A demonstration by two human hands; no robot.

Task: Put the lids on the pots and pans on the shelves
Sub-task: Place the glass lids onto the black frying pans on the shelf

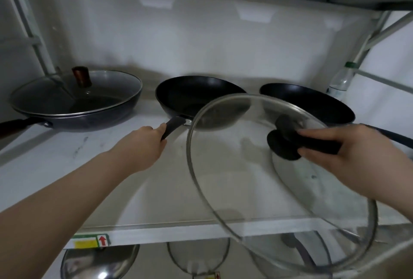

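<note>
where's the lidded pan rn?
In the head view the lidded pan sits at the far left of the shelf, left of the middle pan whose handle the left hand grips.

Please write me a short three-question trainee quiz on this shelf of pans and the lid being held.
1. True or false: the left pan already wears a glass lid.
2. What does the left hand grip: A) the middle pan's handle, B) the bottle, C) the shelf edge?
3. Fill in: the right hand holds the glass lid by its black ____.

Key
1. True
2. A
3. knob
</note>
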